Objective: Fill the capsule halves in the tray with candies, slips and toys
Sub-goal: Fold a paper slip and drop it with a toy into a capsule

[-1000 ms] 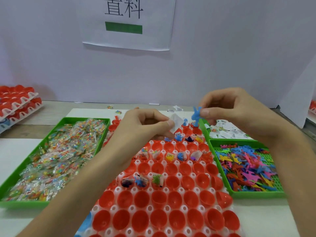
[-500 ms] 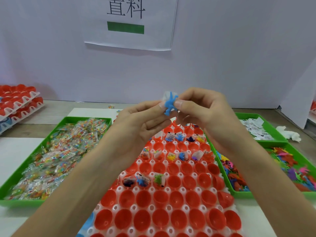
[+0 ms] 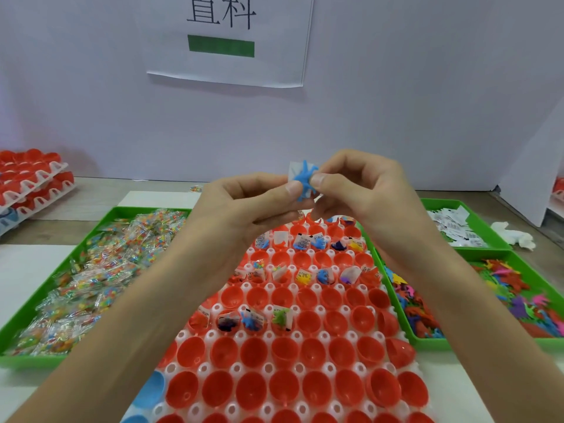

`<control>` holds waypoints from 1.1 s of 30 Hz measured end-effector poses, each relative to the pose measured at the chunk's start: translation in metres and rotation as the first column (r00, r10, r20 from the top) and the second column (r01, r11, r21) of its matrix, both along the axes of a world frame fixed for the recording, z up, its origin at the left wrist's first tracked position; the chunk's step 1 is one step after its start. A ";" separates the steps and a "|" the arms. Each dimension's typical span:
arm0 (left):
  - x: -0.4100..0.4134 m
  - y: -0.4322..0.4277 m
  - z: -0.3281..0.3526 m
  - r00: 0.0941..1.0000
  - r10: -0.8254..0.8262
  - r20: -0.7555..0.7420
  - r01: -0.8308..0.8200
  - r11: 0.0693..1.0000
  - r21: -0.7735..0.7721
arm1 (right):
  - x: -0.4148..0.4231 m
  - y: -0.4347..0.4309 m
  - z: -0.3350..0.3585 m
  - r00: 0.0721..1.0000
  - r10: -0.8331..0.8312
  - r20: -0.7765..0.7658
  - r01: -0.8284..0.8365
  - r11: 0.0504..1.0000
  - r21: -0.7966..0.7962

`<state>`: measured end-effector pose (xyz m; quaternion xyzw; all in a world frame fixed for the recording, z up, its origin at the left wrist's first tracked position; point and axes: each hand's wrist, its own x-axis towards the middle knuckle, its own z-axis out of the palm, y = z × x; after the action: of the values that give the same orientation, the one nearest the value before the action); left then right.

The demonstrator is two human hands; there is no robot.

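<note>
My left hand [image 3: 244,209] and my right hand [image 3: 363,193] meet above the far end of the white tray [image 3: 308,355] of red capsule halves. Together they pinch a small blue toy [image 3: 303,180] laid against a white paper slip [image 3: 293,170]. Several red halves [image 3: 314,389] in the near rows hold nothing. Three rows farther back hold slips, candies and toys [image 3: 253,322]. Candies in clear wrappers fill the green tray [image 3: 91,270] at the left. Coloured toys lie in the green tray [image 3: 518,300] at the right, with slips in the green tray [image 3: 451,227] behind it.
Stacked white trays of red capsule halves [image 3: 27,181] stand at the far left. Blue capsule halves [image 3: 151,395] lie at the near left edge of the main tray. A white wall with a printed sheet [image 3: 229,38] closes the back. A crumpled tissue [image 3: 515,236] lies at the far right.
My right hand brought the blue toy leftward to the slip in my left hand. Both hands rose slightly and now hold the toy and slip pressed together.
</note>
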<state>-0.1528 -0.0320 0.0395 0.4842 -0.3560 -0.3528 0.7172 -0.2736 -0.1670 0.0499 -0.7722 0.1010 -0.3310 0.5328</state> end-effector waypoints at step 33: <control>0.011 0.000 -0.015 0.511 -0.405 0.758 -0.175 0.814 0.553 | -0.006 0.009 -0.016 0.603 -0.075 -0.794 -0.514 0.725 -0.459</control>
<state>-0.1418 -0.0316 0.0246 0.7556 -0.5715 -0.2075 0.2436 -0.2796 -0.1583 0.0342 -0.9762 0.0925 0.0910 0.1735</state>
